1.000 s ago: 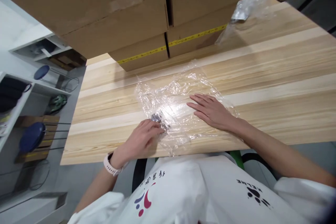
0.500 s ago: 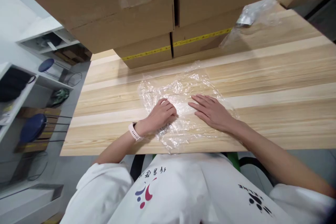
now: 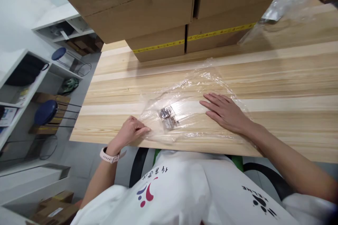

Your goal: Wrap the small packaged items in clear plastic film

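A clear plastic sheet or bag lies spread over the wooden table in front of me. At its left edge my left hand is closed, thumb and fingers pinching the plastic. My right hand rests flat on the right part of the sheet, fingers stretched out. Between the hands, in the left half of the plastic, sits a small dark brown and whitish item. It seems to be under or inside the film; its kind is too small to tell.
Large cardboard boxes are stacked at the table's far side. More crumpled clear plastic lies at the back right. On the left, beyond the wooden table, are blue stools and white shelves.
My left hand has moved left and toward me, drawing the plastic's left side out flatter. The small brown item now shows where that hand was. The right hand stays flat on the sheet.
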A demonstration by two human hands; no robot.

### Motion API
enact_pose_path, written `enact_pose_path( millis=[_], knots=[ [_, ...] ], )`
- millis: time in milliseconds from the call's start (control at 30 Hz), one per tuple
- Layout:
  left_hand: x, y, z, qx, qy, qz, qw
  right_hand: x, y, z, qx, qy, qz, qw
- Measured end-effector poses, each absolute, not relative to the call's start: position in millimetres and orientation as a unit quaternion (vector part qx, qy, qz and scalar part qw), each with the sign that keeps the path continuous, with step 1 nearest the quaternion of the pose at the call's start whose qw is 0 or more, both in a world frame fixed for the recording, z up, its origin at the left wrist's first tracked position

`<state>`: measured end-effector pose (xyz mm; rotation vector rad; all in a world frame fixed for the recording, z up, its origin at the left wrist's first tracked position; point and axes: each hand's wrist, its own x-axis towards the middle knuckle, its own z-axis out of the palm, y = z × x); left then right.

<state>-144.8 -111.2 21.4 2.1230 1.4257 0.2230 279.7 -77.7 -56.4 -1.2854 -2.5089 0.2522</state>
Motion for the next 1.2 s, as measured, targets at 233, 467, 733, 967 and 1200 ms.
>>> enact_pose_path(
  millis=[233,467,733,967,1200],
  knots=[
    [-146.9,-122.7,38.5,0.779,0.621,0.075,0.026,283.3,-78.8,-57.5,-0.457,-0.874,0.076,0.143],
    [-66.8,-123.7,31.6,0.822,0.525,0.141,0.17,283.0,-80.2,-57.4,-0.464,-0.871,0.076,0.143],
    [-51.1,-135.7,20.5,0.79,0.591,-0.025,0.158,283.8,-81.1,-59.0,-0.472,-0.868,0.068,0.136],
    [-47.3,-131.1,21.2,0.842,0.529,0.084,0.065,283.9,-80.8,-60.7,-0.467,-0.87,0.069,0.145],
    [-46.5,-92.1,22.6,0.839,0.542,0.028,0.031,283.3,-81.8,-58.6,-0.471,-0.864,0.082,0.158]
  ],
)
